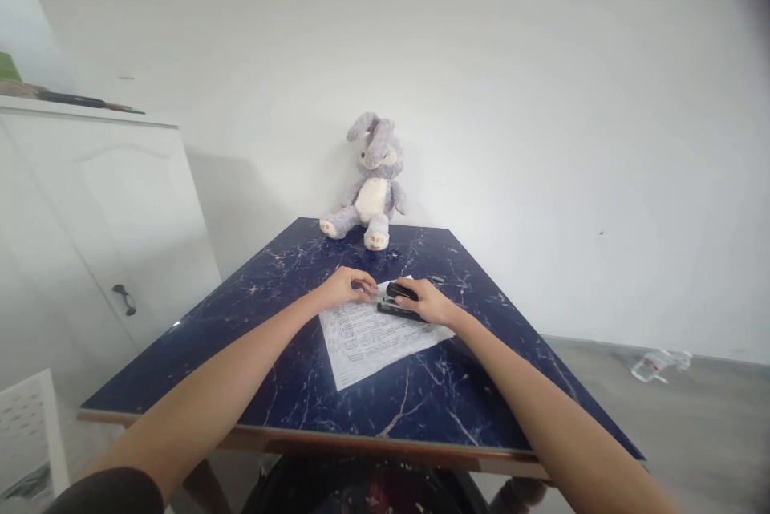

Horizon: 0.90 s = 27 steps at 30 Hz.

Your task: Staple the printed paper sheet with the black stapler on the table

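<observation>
My right hand (428,301) is closed around a black stapler (400,309), its fingers on the top arm. The stapler's jaws are parted and its front end points left. Just left of that end is my left hand (347,287), fingers curled toward the thumb in a pinch; what they hold, if anything, is too small to make out. Beneath both hands lies a sheet of printed paper (366,346), set at an angle on the table, its far part partly covered by the hands and stapler.
The dark blue marbled table (397,410) narrows away toward a white wall. A grey plush rabbit (374,193) sits at its far edge. A small greyish piece (438,279) lies beyond my right hand. At left stands a white cabinet (144,201); clear plastic (653,364) is on the floor at right.
</observation>
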{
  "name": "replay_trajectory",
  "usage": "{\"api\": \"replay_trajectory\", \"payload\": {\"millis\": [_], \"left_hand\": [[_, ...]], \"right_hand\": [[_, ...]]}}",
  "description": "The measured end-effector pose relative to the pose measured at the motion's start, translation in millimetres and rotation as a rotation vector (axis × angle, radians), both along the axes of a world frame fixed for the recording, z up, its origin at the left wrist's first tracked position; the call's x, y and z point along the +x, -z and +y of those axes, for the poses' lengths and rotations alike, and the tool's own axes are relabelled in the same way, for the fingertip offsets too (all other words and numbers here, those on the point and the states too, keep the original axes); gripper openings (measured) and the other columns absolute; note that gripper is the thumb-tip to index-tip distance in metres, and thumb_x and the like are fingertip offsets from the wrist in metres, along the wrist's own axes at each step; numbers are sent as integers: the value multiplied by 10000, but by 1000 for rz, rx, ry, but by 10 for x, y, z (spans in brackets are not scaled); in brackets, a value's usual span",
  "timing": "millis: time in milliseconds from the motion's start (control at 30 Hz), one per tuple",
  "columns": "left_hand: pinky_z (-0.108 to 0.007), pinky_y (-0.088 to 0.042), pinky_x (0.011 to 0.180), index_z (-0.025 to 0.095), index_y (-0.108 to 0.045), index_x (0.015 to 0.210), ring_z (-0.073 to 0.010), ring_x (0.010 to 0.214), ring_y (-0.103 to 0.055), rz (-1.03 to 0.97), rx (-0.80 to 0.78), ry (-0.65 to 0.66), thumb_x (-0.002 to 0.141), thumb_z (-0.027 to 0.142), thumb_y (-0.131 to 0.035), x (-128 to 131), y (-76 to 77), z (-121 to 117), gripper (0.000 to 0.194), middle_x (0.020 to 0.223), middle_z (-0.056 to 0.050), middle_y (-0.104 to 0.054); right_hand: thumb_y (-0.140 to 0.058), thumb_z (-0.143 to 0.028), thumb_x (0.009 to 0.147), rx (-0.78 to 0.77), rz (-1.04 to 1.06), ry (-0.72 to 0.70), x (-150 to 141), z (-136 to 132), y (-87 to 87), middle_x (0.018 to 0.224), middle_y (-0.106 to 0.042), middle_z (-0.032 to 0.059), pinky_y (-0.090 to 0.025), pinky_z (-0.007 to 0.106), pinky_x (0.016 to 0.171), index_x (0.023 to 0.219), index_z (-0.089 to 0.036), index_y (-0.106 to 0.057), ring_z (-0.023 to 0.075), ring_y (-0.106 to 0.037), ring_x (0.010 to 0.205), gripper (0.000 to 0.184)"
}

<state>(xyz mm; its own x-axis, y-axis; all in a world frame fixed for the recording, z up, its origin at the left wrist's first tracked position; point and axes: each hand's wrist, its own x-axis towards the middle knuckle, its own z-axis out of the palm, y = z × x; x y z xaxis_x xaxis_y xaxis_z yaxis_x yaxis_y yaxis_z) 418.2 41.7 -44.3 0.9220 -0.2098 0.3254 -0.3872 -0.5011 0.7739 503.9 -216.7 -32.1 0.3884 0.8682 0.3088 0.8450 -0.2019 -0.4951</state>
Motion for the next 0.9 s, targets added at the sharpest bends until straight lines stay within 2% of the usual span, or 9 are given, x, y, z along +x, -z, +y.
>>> {"api": "replay_trajectory", "payload": {"millis": [100, 267, 367, 500, 633, 767, 833, 900], "left_hand": [[-338, -536, 860, 168, -758, 1000, -234, 882, -722, -47, -14, 13, 682, 337, -857, -43, -26, -152, 373, 917, -71, -771], [-304, -517, 817, 173, -712, 870, -205, 820, -694, -125, -7, 21, 580, 348, -911, -111, -42, -362, 393, 823, -19, -731], [-289, -504, 776, 176, -671, 871, -192, 795, -681, -136, -39, 24, 541, 344, -925, -106, -35, -377, 449, 799, 0, -709], [-285, -475, 758, 178, -675, 887, -187, 800, -664, -121, 34, 33, 533, 356, -925, -60, -25, -304, 468, 824, 0, -706], [-282, -437, 736, 168, -657, 861, -181, 782, -656, -124, 19, -41, 624, 371, -893, -8, -10, -253, 391, 823, -15, -720], [-269, -421, 671, 170, -640, 862, -163, 737, -630, -169, -14, -220, 863, 365, -691, 17, 24, -223, 201, 795, -17, -706], [-273, -434, 674, 177, -643, 872, -163, 729, -629, -199, 39, -272, 916, 333, -609, 14, 42, -201, 166, 784, -16, -699], [-287, -456, 720, 184, -657, 879, -174, 762, -640, -226, 149, -285, 916, 297, -595, 4, 54, -182, 134, 810, -22, -706]], "right_hand": [[-539, -446, 961, 27, 13, -65, -47, -39, -69, 952, -700, 40, -429, 282, 737, 1107, -177, -645, 192, -612, 803, 324], [-547, -478, 963, 17, 16, -200, -183, -44, -167, 949, -713, 43, -446, 293, 780, 1109, -190, -667, 206, -627, 818, 344], [-554, -487, 961, 36, 9, -220, -232, -14, -173, 978, -720, 59, -451, 305, 804, 1120, -195, -674, 220, -638, 843, 353], [-568, -470, 958, 18, -34, -201, -225, 37, -133, 1057, -727, 78, -443, 315, 825, 1179, -210, -669, 242, -652, 910, 356], [-564, -453, 951, 31, -77, -31, -129, 35, -107, 944, -731, 66, -432, 303, 743, 1107, -199, -683, 226, -642, 813, 321], [-544, -443, 943, 186, -69, 207, 58, -70, -141, 928, -727, 63, -441, 316, 730, 1069, -187, -684, 222, -634, 786, 318], [-527, -445, 939, 301, -69, 361, 162, -154, -171, 956, -729, 80, -452, 334, 739, 1091, -180, -681, 239, -639, 802, 342], [-514, -453, 933, 379, -82, 505, 260, -239, -187, 962, -730, 98, -458, 351, 743, 1108, -178, -679, 259, -646, 817, 365]]}}
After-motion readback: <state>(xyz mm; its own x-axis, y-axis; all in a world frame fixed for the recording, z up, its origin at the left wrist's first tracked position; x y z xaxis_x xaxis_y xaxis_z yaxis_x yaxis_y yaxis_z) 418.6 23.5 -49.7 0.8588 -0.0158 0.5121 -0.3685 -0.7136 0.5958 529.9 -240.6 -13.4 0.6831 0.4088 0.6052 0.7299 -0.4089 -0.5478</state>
